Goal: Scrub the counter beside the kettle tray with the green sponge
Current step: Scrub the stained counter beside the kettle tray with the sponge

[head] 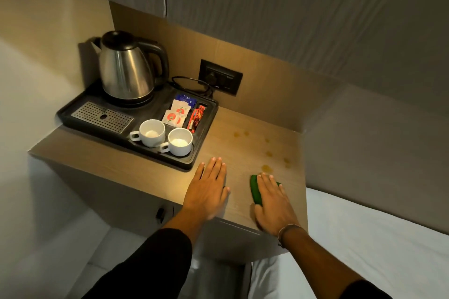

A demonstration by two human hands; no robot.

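The green sponge (255, 189) lies on the wooden counter (245, 153) near its front edge, to the right of the black kettle tray (201, 138). My right hand (273, 201) presses flat on top of the sponge and covers most of it. My left hand (206, 189) rests flat on the counter, fingers together, just in front of the tray's near right corner and holding nothing. Several brownish stains (266, 167) dot the counter beyond the sponge.
On the tray stand a steel kettle (126, 70), two white cups (151, 132) and sachets (178, 113). A wall socket (220, 76) with a black cord sits behind. White bedding (364, 238) lies to the right, below the counter's edge.
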